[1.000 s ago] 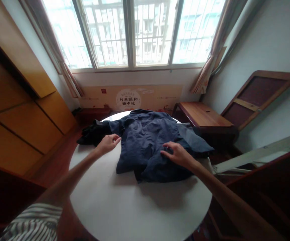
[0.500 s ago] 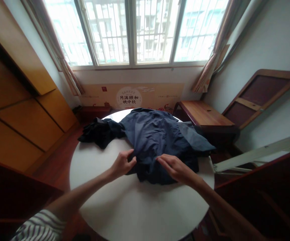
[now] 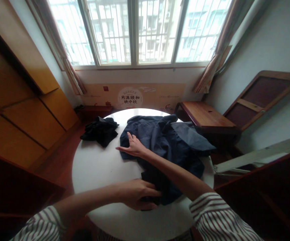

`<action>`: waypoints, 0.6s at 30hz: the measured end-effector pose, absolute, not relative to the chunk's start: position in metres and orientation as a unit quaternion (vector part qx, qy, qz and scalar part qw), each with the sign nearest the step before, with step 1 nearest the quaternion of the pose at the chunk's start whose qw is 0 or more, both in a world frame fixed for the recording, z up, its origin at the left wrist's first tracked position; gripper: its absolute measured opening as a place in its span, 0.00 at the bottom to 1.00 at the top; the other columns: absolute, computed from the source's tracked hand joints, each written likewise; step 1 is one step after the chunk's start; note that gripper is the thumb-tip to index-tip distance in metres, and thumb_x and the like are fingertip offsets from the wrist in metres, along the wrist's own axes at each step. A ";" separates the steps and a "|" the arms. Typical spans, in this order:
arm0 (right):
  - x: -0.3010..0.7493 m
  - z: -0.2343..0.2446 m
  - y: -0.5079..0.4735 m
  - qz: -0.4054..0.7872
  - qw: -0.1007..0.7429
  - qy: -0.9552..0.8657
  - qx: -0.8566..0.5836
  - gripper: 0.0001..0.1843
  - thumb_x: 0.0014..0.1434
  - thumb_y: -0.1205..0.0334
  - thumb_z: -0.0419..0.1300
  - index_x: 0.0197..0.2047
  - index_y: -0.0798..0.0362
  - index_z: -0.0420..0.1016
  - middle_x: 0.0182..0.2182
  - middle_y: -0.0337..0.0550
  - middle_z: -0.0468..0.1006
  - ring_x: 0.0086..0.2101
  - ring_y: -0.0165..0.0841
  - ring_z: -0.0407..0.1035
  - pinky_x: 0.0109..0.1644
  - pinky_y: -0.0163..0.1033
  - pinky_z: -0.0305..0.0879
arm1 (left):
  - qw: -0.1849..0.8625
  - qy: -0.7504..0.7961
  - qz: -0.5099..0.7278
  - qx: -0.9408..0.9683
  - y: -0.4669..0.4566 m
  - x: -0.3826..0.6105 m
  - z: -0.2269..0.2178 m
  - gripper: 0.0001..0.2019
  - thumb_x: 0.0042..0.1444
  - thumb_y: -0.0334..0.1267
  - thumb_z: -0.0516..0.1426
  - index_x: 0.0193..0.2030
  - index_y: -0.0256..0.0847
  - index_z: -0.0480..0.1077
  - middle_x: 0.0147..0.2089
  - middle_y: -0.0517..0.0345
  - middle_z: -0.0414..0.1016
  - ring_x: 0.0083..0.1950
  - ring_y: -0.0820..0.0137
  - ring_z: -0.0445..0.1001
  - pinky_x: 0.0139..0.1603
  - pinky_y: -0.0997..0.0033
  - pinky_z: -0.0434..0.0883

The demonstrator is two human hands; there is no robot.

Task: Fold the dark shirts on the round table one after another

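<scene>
A dark navy garment [image 3: 171,145] lies crumpled across the right half of a round white table [image 3: 97,167]. My right hand [image 3: 132,147] reaches across and rests flat on the garment's left edge, fingers spread. My left hand [image 3: 136,194] lies at the garment's near dark corner, fingers stretched out and pressing on the cloth close to the table's front edge. A separate black cloth [image 3: 100,130] sits bunched at the table's far left, apart from both hands.
A low wooden bench [image 3: 205,115] stands behind the table on the right. A wooden cabinet [image 3: 21,110] runs along the left wall. A framed panel [image 3: 262,97] leans against the right wall. A window with curtains fills the back.
Both hands left the garment's middle: the left moved down to its near corner, the right crossed over to its left edge. The garment is now parted from the black cloth.
</scene>
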State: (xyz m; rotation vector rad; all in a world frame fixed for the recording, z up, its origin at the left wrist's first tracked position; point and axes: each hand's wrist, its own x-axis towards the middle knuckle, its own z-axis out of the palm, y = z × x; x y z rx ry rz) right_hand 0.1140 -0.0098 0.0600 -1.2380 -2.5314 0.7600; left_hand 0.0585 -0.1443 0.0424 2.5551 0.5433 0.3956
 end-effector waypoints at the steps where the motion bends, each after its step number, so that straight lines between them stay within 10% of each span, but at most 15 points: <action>1: 0.102 0.057 -0.007 0.265 0.093 -0.848 -0.449 0.66 0.49 0.28 0.61 0.75 0.58 0.34 0.69 0.74 0.44 0.66 0.63 0.47 0.62 0.60 0.53 | 0.244 0.197 0.143 0.939 -0.145 0.060 0.040 0.20 0.63 0.45 0.56 0.59 0.39 0.70 0.39 0.47 0.77 0.35 0.64 0.77 0.34 0.70 0.71; 5: 0.072 0.045 0.001 0.193 0.037 -0.843 -0.500 0.52 0.52 0.48 0.67 0.72 0.57 0.47 0.67 0.76 0.51 0.64 0.69 0.49 0.59 0.69 0.52 | 0.252 0.191 0.159 0.935 -0.145 0.063 0.031 0.21 0.62 0.45 0.56 0.59 0.38 0.70 0.40 0.45 0.77 0.37 0.62 0.77 0.37 0.69 0.72; 9: 0.078 0.048 0.011 0.168 0.071 -0.867 -0.464 0.29 0.54 0.72 0.58 0.61 0.57 0.65 0.55 0.64 0.71 0.55 0.55 0.66 0.55 0.55 0.63 | 0.298 0.202 0.177 0.916 -0.145 0.052 0.035 0.19 0.63 0.44 0.57 0.58 0.40 0.71 0.40 0.47 0.77 0.36 0.65 0.76 0.37 0.71 0.72; 18: 0.140 0.136 -0.010 0.577 0.412 -0.693 -0.129 0.27 0.47 0.68 0.53 0.53 0.51 0.66 0.33 0.38 0.74 0.27 0.30 0.66 0.30 0.33 0.66 | 0.375 0.418 0.306 0.768 -0.111 -0.008 0.031 0.09 0.60 0.35 0.58 0.31 0.39 0.79 0.29 0.55 0.77 0.31 0.69 0.75 0.36 0.73 0.74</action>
